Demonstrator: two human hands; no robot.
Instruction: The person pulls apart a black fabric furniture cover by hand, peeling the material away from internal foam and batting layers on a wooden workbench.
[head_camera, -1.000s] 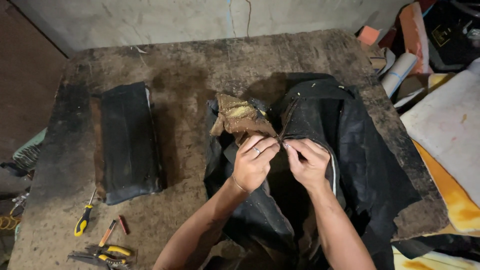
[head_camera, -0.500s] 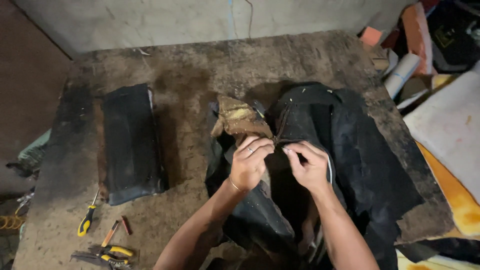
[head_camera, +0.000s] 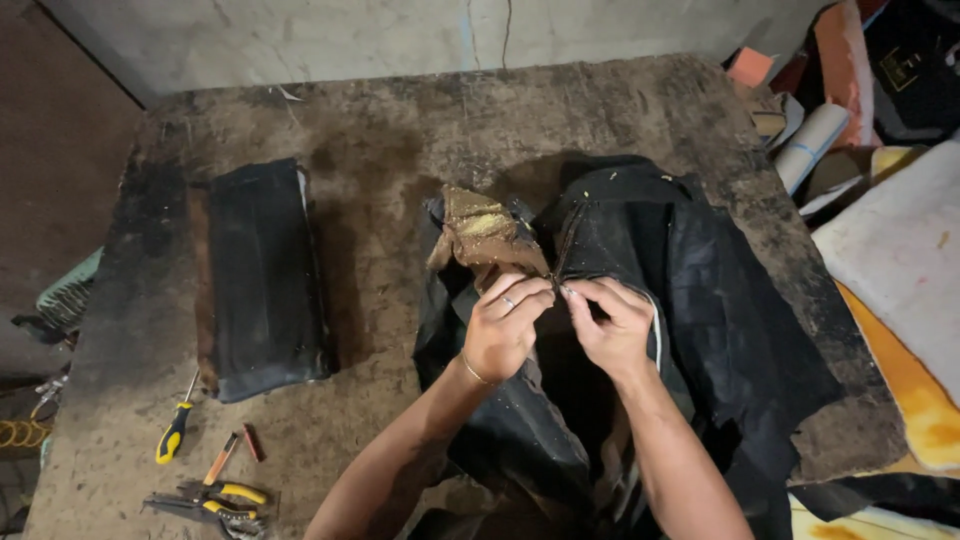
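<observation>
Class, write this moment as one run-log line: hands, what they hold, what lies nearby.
left hand: pinching black cover seam | right hand: pinching same seam | brown foam: above hands | black pad, screwdriver, pliers: on worktable

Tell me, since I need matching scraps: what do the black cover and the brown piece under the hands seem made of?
Black cover: likely faux leather or vinyl, matte, creasing in soft folds. Brown piece: looks like crumbling old foam or worn backing, with a rough, yellowish surface. Both hands, left hand and right hand, pinch the seam.

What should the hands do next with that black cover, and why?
Probably pull the seam a bit further apart. Both hands, left hand and right hand, pinch the black cover at its split, where brown padding shows.
</observation>
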